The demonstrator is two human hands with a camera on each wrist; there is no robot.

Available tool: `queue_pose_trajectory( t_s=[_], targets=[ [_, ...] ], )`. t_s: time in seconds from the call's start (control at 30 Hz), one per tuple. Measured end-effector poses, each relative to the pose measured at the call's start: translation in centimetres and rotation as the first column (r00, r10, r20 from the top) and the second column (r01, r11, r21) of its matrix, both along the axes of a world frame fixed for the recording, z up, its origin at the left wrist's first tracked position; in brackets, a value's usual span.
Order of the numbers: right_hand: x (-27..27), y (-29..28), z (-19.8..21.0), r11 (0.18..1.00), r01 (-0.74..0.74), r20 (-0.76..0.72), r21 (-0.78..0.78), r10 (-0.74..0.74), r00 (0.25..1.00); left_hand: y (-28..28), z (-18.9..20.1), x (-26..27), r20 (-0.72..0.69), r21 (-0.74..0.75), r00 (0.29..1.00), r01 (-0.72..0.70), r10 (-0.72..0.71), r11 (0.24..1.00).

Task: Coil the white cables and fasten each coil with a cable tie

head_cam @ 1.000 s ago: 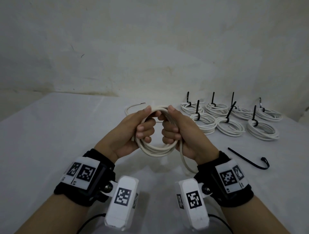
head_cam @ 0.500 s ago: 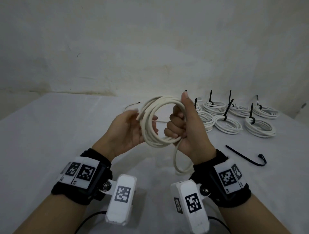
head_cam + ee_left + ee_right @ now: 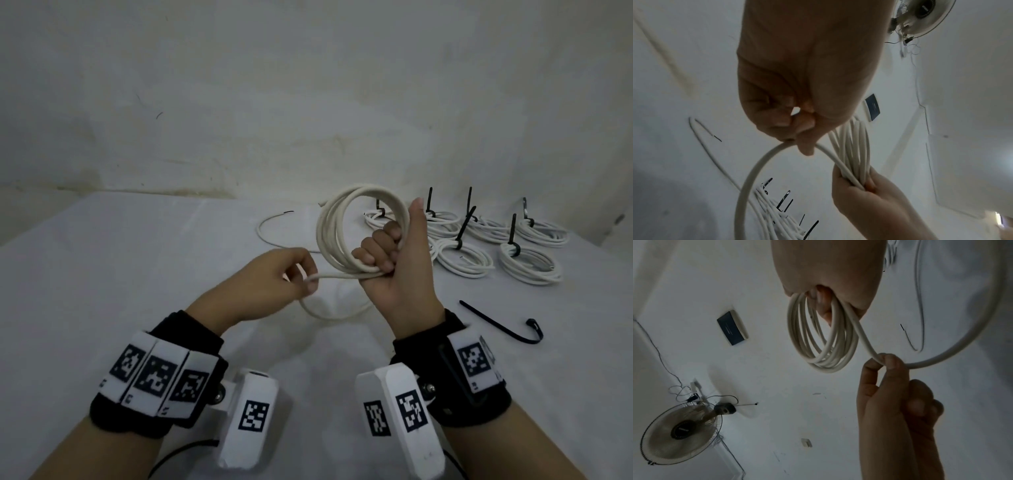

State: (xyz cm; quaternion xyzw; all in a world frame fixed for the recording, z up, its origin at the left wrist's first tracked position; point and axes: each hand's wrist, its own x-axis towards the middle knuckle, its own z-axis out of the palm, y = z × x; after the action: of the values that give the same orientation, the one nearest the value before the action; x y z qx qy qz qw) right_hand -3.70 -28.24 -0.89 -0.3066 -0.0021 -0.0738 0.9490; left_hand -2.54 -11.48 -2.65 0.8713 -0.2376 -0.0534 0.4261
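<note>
The right hand (image 3: 399,270) is raised above the table (image 3: 102,291) with its fingers (image 3: 376,248) curled round one side of a white cable coil (image 3: 337,236), thumb pointing up. The coil stands upright in the air, several loops bunched together in the fist. From the bottom of the coil a loose length of the same cable runs left to the left hand (image 3: 270,284), whose thumb and forefinger pinch it; the other fingers are curled loosely behind. Beyond that pinch the loose tail (image 3: 329,313) sags in a curve down toward the table between the two wrists.

To the far right lie finished coils (image 3: 462,258), each bound with a black cable tie whose tail sticks up. A loose black cable tie (image 3: 496,323) lies on the table to the near right, well apart from the hands. Another uncoiled white cable (image 3: 270,233) curves on the table behind the left hand.
</note>
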Motion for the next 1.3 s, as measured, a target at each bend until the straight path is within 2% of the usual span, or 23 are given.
queue_pose_trajectory(
  t_s=[0.17, 0.23, 0.33, 0.37, 0.4, 0.47, 0.5, 0.6, 0.67, 0.73, 0.87, 1.0, 1.07, 1.1, 1.2, 1.23, 1.3],
  targets=[
    [0.1, 0.6, -0.5, 1.000, 0.009, -0.044, 0.019, -0.008, 0.999, -0.4, 0.1, -0.4, 0.100, -0.078, 0.972, -0.205, 0.212, 0.976],
    [0.1, 0.6, -0.5, 0.999, 0.017, -0.052, 0.047, -0.014, 0.999, -0.4, 0.2, -0.6, 0.054, -0.174, 0.970, -0.223, 0.235, 0.959],
    [0.2, 0.5, -0.6, 0.998, 0.016, -0.063, 0.067, -0.012, 0.998, -0.6, 0.6, -0.5, 0.069, -0.298, 0.962, -0.232, 0.264, 0.926],
    [0.3, 0.6, -0.7, 0.997, 0.014, -0.067, 0.074, -0.009, 0.998, -0.7, 0.7, -0.3, 0.029, -0.390, 0.955, -0.261, 0.294, 0.883],
    [0.4, 0.6, -0.9, 0.996, 0.012, -0.072, 0.084, -0.005, 0.997, -0.9, 0.8, -0.1, -0.071, -0.515, 0.948, -0.302, 0.311, 0.802],
    [0.6, 0.7, -1.2, 0.995, 0.006, -0.077, 0.102, 0.002, 0.997, -1.2, 1.1, 0.1, -0.351, -0.735, 0.912, -0.410, 0.213, 0.541],
    [0.6, 0.7, -1.3, 0.995, 0.005, -0.078, 0.103, 0.003, 0.997, -1.3, 1.1, 0.1, -0.448, -0.779, 0.886, -0.454, 0.123, 0.433],
    [0.7, 0.7, -1.5, 0.998, 0.006, -0.069, 0.067, -0.001, 0.998, -1.2, 0.7, 0.2, -0.591, -0.789, 0.802, -0.551, -0.089, 0.272],
    [0.7, 0.7, -1.5, 0.999, 0.008, -0.056, 0.041, -0.005, 0.998, -1.0, 0.7, 0.3, -0.638, -0.767, 0.754, -0.605, -0.155, 0.216],
    [0.7, 0.5, -1.3, 1.000, 0.019, -0.036, 0.004, -0.019, 0.999, -0.8, 0.7, 0.4, -0.661, -0.748, 0.729, -0.622, -0.175, 0.232],
    [0.7, 0.3, -1.2, 0.994, 0.044, 0.004, -0.100, -0.044, 0.999, -0.4, 0.7, 0.6, -0.677, -0.708, 0.718, -0.575, -0.160, 0.410],
    [0.8, 0.7, -1.7, 0.992, 0.021, -0.015, -0.125, -0.023, 1.000, 0.2, 0.7, 0.8, -0.682, -0.706, 0.707, -0.571, -0.187, 0.419],
    [0.8, 0.8, -1.8, 0.990, 0.021, -0.016, -0.137, -0.023, 1.000, 0.3, 0.8, 0.8, -0.662, -0.714, 0.731, -0.549, -0.164, 0.434],
    [0.8, 0.8, -1.8, 0.989, 0.021, -0.018, -0.145, -0.024, 1.000, 0.2, 0.8, 0.8, -0.636, -0.710, 0.764, -0.525, -0.107, 0.470],
    [0.9, 0.8, -2.0, 0.984, 0.015, -0.052, -0.179, -0.025, 0.998, -0.2, 0.7, 0.8, -0.419, -0.578, 0.883, -0.439, 0.211, 0.687],
    [1.0, 0.9, -2.1, 0.982, 0.007, -0.067, -0.191, -0.020, 0.998, -0.3, 0.6, 0.9, -0.325, -0.531, 0.899, -0.429, 0.292, 0.731],
    [1.0, 1.0, -2.4, 0.977, -0.017, -0.093, -0.213, -0.003, 0.996, -0.4, 0.5, 1.0, -0.223, -0.513, 0.905, -0.424, 0.362, 0.746]
  ],
)
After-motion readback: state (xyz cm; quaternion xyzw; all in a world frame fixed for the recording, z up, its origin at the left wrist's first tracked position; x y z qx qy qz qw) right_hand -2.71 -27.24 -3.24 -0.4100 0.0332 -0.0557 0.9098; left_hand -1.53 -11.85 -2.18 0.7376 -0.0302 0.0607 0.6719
